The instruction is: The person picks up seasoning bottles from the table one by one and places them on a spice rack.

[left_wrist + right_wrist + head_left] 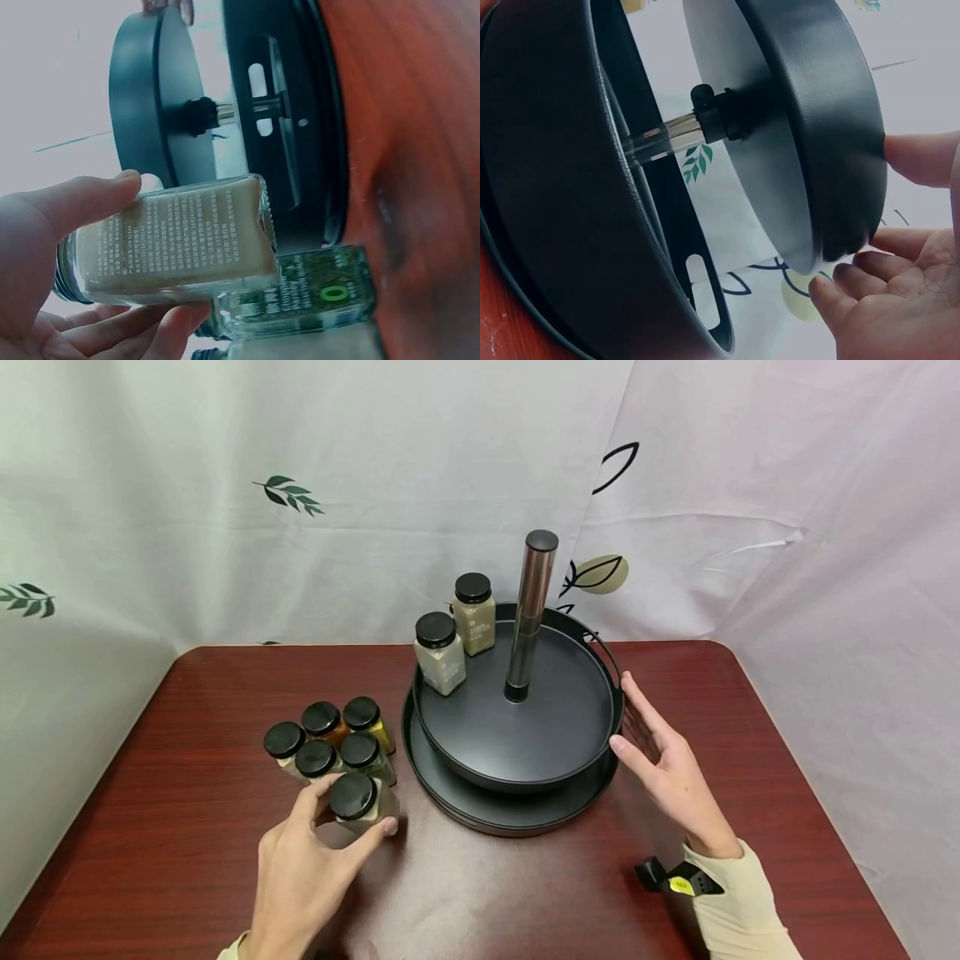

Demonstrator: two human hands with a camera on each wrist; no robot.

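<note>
My left hand grips a square glass spice jar of pale beige powder, thumb on one side and fingers on the other. In the left wrist view this jar is raised off the red-brown table. My right hand touches the outer wall of the upper tray of a black two-tier rack, its thumb and extended fingers spread along the rim. Two jars stand on that tray at its left: a pale one and a greenish-beige one. A shiny post rises from its middle.
Several black-lidded jars are grouped on the table left of the rack, one with green flakes. The wider lower tray sits under the upper one. A white curtain with leaf prints hangs behind the table.
</note>
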